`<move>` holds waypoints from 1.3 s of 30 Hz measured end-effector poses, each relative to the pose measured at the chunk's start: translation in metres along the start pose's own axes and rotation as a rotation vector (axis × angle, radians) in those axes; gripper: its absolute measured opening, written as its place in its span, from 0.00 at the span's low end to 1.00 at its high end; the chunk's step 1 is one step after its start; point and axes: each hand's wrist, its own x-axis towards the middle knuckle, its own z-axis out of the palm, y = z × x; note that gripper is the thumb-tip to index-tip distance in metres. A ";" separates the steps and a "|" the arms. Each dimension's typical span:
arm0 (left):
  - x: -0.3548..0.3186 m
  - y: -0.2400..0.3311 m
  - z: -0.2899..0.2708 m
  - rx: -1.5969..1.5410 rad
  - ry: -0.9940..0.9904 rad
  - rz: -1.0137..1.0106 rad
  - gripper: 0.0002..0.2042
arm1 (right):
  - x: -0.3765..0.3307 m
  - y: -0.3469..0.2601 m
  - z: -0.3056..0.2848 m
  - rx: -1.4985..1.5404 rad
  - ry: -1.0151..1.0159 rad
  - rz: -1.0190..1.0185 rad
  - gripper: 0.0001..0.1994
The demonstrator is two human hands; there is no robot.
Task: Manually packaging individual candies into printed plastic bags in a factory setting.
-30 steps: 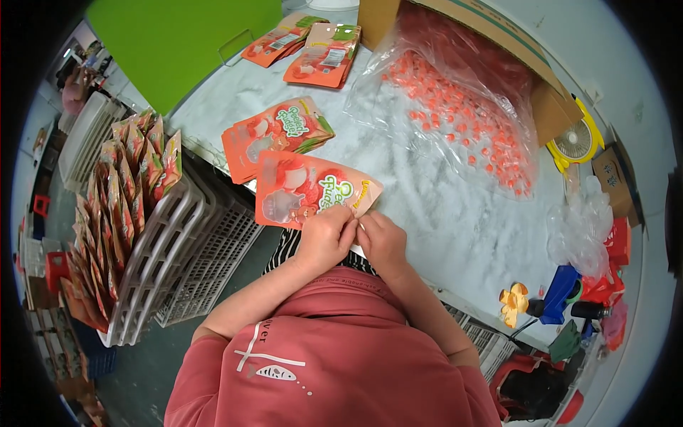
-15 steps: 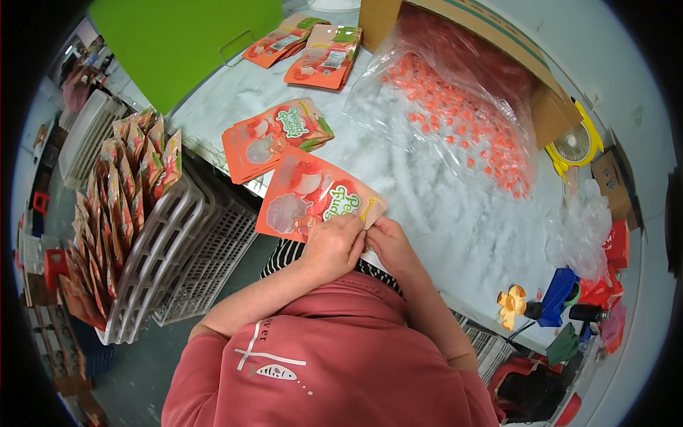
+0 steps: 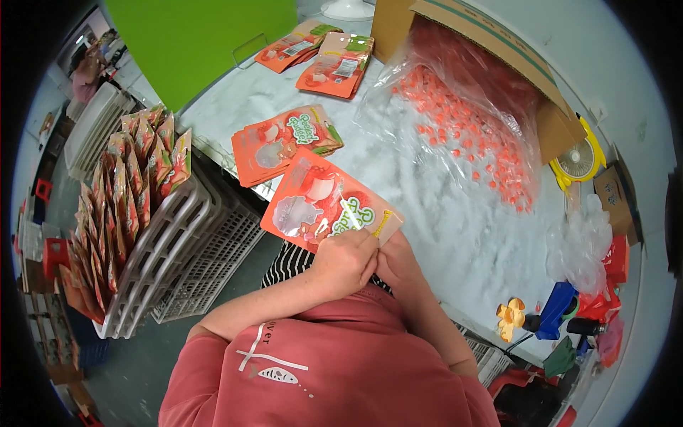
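Observation:
A red and peach flat pouch [image 3: 313, 196] with a clear window is held tilted above the table's near edge. My left hand [image 3: 346, 262] grips its lower right part, fingers curled against the printed face. Close beside it, my right hand [image 3: 397, 257] is closed at the pouch's right end; the fingertips are partly hidden behind the pouch. Just beyond lies a stack of matching pouches [image 3: 267, 139]. To the right, a clear plastic bag [image 3: 377, 107] of small red-and-white pieces [image 3: 455, 107] spills from a cardboard box [image 3: 562, 128].
Two more pouch stacks [image 3: 334, 67] lie at the back. Filled pouches [image 3: 135, 185] stand in a grey plastic crate [image 3: 153, 263] at the left. A yellow fan [image 3: 578, 158], crumpled clear plastic [image 3: 585, 242] and a blue tool [image 3: 556, 311] line the right side.
The pouch has shifted slightly right and down in the picture, still in both hands. My right fingers have moved further behind its end. The whole view has shifted slightly.

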 end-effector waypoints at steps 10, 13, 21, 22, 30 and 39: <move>-0.010 0.008 0.013 -0.039 -0.050 0.051 0.05 | 0.010 -0.010 0.010 -0.130 -0.050 0.158 0.20; -0.011 0.007 0.011 -0.032 -0.069 0.027 0.05 | 0.005 0.000 -0.002 0.022 0.071 0.186 0.18; -0.013 0.003 0.021 -0.044 -0.127 0.047 0.05 | 0.015 0.020 -0.027 -0.056 0.018 0.063 0.18; -0.013 0.004 0.021 -0.046 -0.128 0.045 0.05 | 0.010 0.021 -0.029 -0.056 0.019 0.065 0.18; -0.005 0.011 0.029 -0.108 -0.221 0.163 0.06 | 0.033 0.111 -0.170 0.210 -0.096 0.093 0.25; 0.006 -0.017 -0.014 0.004 -0.260 0.266 0.31 | -0.022 0.040 -0.092 -1.190 -0.295 -0.305 0.24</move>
